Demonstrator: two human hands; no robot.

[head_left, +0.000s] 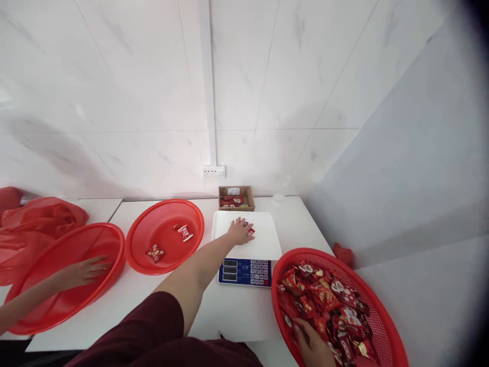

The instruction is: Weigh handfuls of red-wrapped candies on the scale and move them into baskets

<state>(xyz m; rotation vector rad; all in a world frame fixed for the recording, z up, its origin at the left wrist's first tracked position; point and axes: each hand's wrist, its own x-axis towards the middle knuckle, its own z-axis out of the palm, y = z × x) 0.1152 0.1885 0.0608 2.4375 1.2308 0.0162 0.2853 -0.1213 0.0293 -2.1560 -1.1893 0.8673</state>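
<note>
My left hand lies over the white pan of a digital scale, its fingers spread. A small red wrapped packet shows under and beside those fingers. At the lower right, my right hand is at the near side of a red mesh basket heaped with red and gold wrapped sweets. Its fingers are bent in among the wrappers, and what they hold, if anything, is hidden. The scale's blue keypad panel faces me.
A second red basket holds two wrapped packets. Farther left, another person's hand reaches into a tilted red basket. Red plastic bags lie behind it. A small cardboard box with red packets stands behind the scale, near the wall.
</note>
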